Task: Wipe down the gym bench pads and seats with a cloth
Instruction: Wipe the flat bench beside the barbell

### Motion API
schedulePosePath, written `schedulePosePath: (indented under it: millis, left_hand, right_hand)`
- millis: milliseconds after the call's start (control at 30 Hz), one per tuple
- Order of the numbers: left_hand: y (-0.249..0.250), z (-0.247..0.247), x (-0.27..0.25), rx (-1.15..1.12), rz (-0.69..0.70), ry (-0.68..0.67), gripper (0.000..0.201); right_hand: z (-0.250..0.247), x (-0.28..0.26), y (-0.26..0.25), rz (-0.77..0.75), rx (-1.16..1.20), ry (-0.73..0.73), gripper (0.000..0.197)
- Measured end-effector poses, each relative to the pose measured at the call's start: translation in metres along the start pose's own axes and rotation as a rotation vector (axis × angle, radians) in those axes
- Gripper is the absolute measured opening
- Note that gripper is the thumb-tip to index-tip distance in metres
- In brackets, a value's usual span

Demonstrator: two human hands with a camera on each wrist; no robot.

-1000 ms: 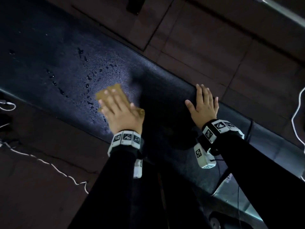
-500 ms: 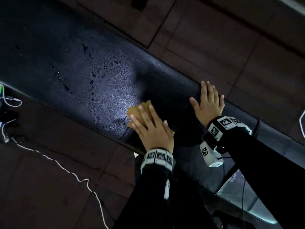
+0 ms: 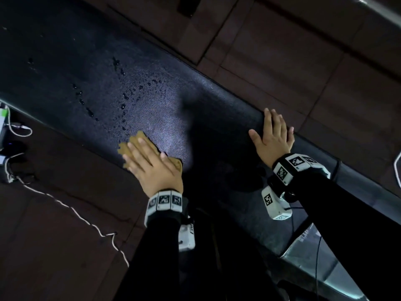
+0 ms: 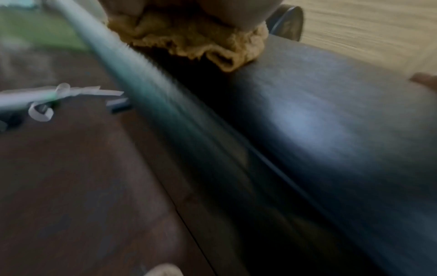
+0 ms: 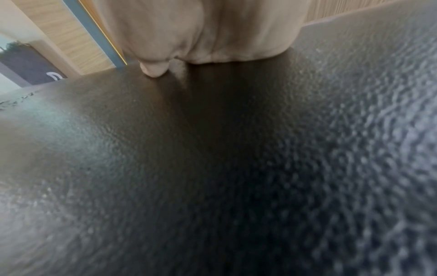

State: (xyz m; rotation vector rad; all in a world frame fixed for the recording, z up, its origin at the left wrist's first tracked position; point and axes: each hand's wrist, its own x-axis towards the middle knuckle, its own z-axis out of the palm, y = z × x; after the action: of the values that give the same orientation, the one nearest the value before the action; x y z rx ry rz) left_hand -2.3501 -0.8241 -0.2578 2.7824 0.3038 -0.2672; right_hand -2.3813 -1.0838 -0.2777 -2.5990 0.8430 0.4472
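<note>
Both hands are seen flat on the black bench pad (image 3: 195,101) in the head view. The left hand (image 3: 154,168) is laid with straight fingers on a tan cloth (image 3: 130,145), which is pressed against the pad at its near edge, just below a scatter of water droplets (image 3: 123,101). The right hand (image 3: 274,135) is spread with fingers straight at the far edge of the pad, well apart from the cloth, and nothing is held in it. Marker-covered wristbands (image 3: 165,202) are worn over black sleeves. A white cable (image 3: 71,210) is trailed across the dark floor (image 3: 54,246) beside the pad's near edge.

From the left wrist, the cloth (image 4: 194,39) is shown bunched under the left hand (image 4: 236,13), at the pad's (image 4: 331,130) edge; the picture is streaked with blur. A fingertip of the right hand (image 4: 425,80) is caught at the frame's right border, on the pad. White cable loops (image 4: 40,112) are seen on the floor (image 4: 82,186) beside the pad.

From the right wrist, the right hand (image 5: 201,31) is seen pressed flat on the pad's grained surface (image 5: 236,149), the thumb tip (image 5: 153,71) touching it. Droplets (image 5: 14,100) are visible on the pad far off to the thumb's side.
</note>
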Motion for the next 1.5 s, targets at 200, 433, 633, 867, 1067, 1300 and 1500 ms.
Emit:
schedulePosePath:
  millis: [200,433,633,867,1067,1300,1500]
  left_hand:
    - [0.032,0.015,-0.054,-0.011,-0.004,-0.140,0.065]
    - [0.023,0.009,-0.008,0.029,0.223,-0.107,0.057]
    - [-0.013,-0.003,0.020,-0.014,0.035,-0.015,0.057]
    - [-0.015,0.006,0.005,-0.326,-0.173,0.195,0.059]
    - [-0.004,0.020,-0.041,-0.613,-0.346,0.221,0.068]
    - [0.002,0.025,-0.044,-0.681,-0.449,0.230,0.066]
    - [-0.031,0.010,0.020,-0.628,-0.401,0.350,0.068]
  right_hand:
    - [-0.001,0.000,-0.001,0.000,0.005,-0.011,0.069]
    - [-0.011,0.001,-0.003,0.009,0.038,-0.098,0.068]
    - [-0.024,-0.005,-0.015,0.034,0.020,-0.076,0.067]
    - [-0.038,-0.004,-0.042,0.025,0.011,-0.062,0.064]
    - [-0.031,0.029,-0.098,-0.144,0.043,-0.007,0.061]
    - [-0.003,0.049,-0.139,-0.060,0.052,-0.023,0.067]
    - [0.003,0.047,-0.135,-0.082,-0.037,0.019,0.067]
